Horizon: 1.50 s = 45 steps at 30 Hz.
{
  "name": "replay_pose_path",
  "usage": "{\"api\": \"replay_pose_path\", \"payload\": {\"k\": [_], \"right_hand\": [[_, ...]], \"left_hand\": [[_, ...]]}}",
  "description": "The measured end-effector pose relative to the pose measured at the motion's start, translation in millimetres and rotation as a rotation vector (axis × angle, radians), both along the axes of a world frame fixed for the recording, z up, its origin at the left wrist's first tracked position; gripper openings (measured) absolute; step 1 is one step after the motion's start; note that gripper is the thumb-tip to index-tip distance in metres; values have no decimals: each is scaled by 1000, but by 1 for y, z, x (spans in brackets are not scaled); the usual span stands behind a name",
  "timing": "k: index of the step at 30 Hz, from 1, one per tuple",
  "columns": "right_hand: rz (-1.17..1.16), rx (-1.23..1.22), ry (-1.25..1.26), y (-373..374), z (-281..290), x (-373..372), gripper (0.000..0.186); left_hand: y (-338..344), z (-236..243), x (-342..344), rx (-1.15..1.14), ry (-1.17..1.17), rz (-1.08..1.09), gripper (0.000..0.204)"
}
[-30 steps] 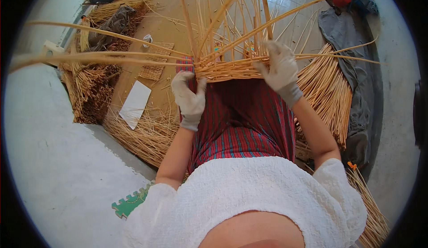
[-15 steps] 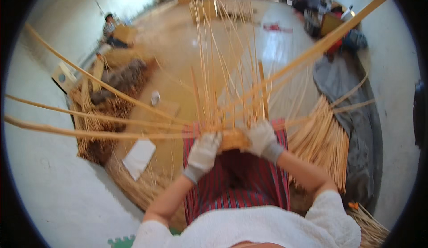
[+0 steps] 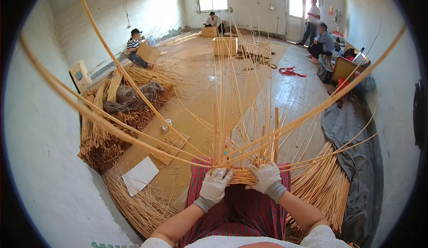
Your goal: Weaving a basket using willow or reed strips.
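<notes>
A partly woven wicker basket (image 3: 242,176) rests at my lap, on a red striped cloth (image 3: 236,217). My left hand (image 3: 215,184), in a whitish glove with a grey cuff, is closed on its left end. My right hand (image 3: 267,179), gloved alike, grips the right end; the fingertips of both hands are partly hidden behind the weave. Thin upright rods (image 3: 232,114) and a few thicker stakes (image 3: 276,134) rise from the basket. Long loose canes bend out from it, one to the left (image 3: 107,124) and another to the right (image 3: 356,79).
Bundled rods (image 3: 100,136) are heaped at left beside a white sheet (image 3: 140,176) and a small woven mat (image 3: 171,146). Split canes (image 3: 323,185) lie at right by a grey cloth (image 3: 350,159). Farther off are box-shaped baskets (image 3: 225,46), a red strap (image 3: 292,72) and several people.
The view has tilted up, so the far room shows and my hands and the basket sit lower in the picture. The long left canes now bend higher. Both hands keep hold of the weave.
</notes>
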State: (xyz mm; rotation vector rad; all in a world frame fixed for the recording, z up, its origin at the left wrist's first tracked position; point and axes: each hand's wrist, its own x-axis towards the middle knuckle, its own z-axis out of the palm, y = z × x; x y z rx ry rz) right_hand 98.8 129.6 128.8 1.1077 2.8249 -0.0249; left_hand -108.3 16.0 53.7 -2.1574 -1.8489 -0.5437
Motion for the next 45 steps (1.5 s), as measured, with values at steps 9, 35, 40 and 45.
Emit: {"api": "replay_pose_path", "payload": {"k": [9, 35, 40, 45], "right_hand": [[54, 164, 106, 0, -26, 10, 80], [-27, 154, 165, -17, -26, 4, 76], [-8, 244, 416, -25, -39, 11, 86], [-32, 397, 430, -26, -30, 23, 88]], "left_hand": [[-4, 11, 1, -25, 28, -3, 56], [-22, -4, 12, 243, -250, 42, 61], [-35, -26, 2, 342, -835, 246, 58], [-26, -31, -26, 227, -1617, -61, 60]]}}
